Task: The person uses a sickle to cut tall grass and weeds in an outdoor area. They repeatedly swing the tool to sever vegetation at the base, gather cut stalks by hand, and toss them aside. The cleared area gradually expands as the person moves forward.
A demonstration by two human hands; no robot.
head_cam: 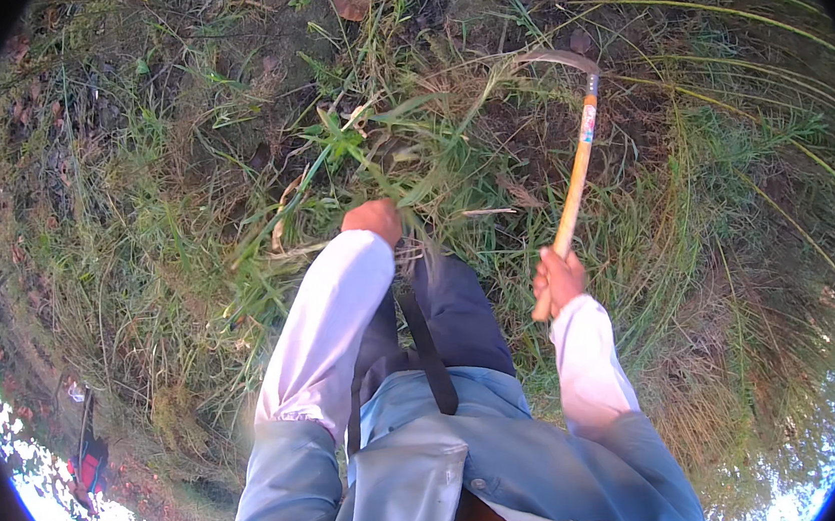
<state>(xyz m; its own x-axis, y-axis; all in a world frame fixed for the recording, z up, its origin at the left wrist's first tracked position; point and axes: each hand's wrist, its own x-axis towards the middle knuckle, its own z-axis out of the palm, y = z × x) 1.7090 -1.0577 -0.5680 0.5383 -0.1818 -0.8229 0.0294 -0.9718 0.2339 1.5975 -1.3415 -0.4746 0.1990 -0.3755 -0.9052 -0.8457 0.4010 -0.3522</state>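
My right hand (559,278) grips the lower end of a sickle's wooden handle (575,189). The sickle's curved metal blade (561,57) is at the far end, pointing left above the grass. My left hand (374,221) is closed in front of my legs, around a bunch of green grass (342,143) whose stems and leaves spread above and to the left of the fist. The fingers of that hand are mostly hidden, and the bunch is partly blurred. Both forearms wear pale sleeves.
Uncut grass and weeds (158,225) stand on dark soil all around. Long arching stems (732,4) reach in from the upper right. A dry brown leaf (352,3) lies at the top. At the far lower left, a person in partly red clothing (89,471) is seen small.
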